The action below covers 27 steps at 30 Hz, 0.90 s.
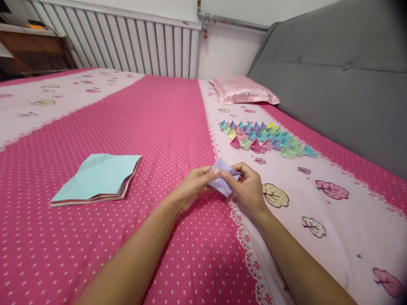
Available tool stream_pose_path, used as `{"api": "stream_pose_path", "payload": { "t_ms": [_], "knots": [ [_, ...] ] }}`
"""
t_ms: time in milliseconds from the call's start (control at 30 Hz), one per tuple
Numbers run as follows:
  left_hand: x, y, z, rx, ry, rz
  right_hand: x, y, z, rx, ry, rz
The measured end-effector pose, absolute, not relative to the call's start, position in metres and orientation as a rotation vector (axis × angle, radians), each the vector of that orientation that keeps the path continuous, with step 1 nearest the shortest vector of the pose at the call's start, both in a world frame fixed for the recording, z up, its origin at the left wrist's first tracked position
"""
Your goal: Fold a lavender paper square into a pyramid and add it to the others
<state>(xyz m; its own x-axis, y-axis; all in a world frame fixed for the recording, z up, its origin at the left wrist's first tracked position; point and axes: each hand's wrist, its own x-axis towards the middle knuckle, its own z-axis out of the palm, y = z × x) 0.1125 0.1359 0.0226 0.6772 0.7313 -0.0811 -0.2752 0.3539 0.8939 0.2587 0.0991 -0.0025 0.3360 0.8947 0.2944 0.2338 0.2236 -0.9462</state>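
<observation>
Between my two hands is a folded sheet of lilac origami paper (224, 186), held just above the bed with its creases facing up. My left hand (197, 183) pinches its left side, thumb on top and fingers partly hidden underneath. On the opposite side my right hand (249, 186) grips the paper, its thumb pressed on the middle near the left thumb. Off to the left lies a stack of coloured paper (95, 176) with a light blue sheet uppermost. Several small folded paper boats (263, 135) in many colours stand in rows beyond my right hand.
The bed is covered by a pink dotted bedspread (171, 110) with pale printed bands. A pink satin pillow (244, 90) lies at the far right, beside a grey padded headboard (337, 80). Along the wall runs a white radiator (127, 38); a wooden desk (34, 53) stands far left.
</observation>
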Motion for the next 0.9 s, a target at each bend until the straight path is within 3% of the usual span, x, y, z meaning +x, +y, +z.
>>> {"api": "stream_pose_path", "payload": {
  "t_ms": [433, 900],
  "knots": [
    [0.115, 0.137, 0.018, 1.088, 0.592, 0.736, 0.255, 0.098, 0.004, -1.107, -1.044, 0.769],
    [0.111, 0.139, 0.013, 1.163, 0.798, 0.753, 0.261, 0.093, 0.011, -1.193, -1.239, 0.788]
  ]
}}
